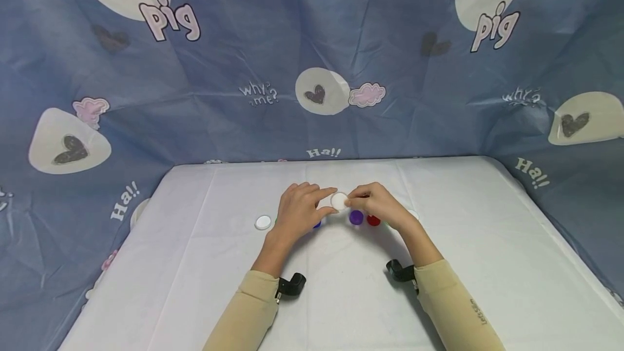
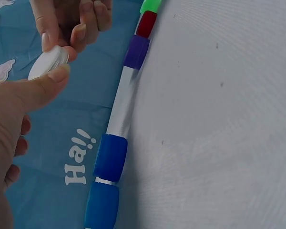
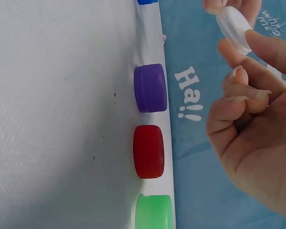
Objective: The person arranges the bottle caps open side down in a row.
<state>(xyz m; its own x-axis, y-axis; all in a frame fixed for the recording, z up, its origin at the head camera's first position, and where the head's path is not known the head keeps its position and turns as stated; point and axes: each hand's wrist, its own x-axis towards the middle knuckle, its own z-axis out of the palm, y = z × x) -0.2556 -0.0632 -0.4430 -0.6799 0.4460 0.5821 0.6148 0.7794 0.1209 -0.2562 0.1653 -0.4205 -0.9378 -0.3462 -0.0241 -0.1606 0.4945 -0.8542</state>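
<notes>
In the head view a white bottle cap [image 1: 339, 201] is held up between my two hands, above the table. My left hand [image 1: 298, 209] holds it from the left by thumb and forefinger. From the other side, my right hand [image 1: 382, 207] pinches its edge; in the right wrist view the right thumb [image 3: 271, 50] presses its face, with the other fingers curled. Below stand a purple cap [image 3: 150, 88], a red cap [image 3: 148, 151] and a green cap [image 3: 154, 212], in a row. A dark blue cap [image 2: 110, 157] and a lighter blue cap [image 2: 102, 205] stand nearer my left hand.
Another white cap [image 1: 263, 222] lies on the white tablecloth [image 1: 341, 307] left of my left hand. Something pale [image 1: 413, 214] shows partly beside my right wrist. A blue printed cloth [image 1: 273, 31] hangs behind the table.
</notes>
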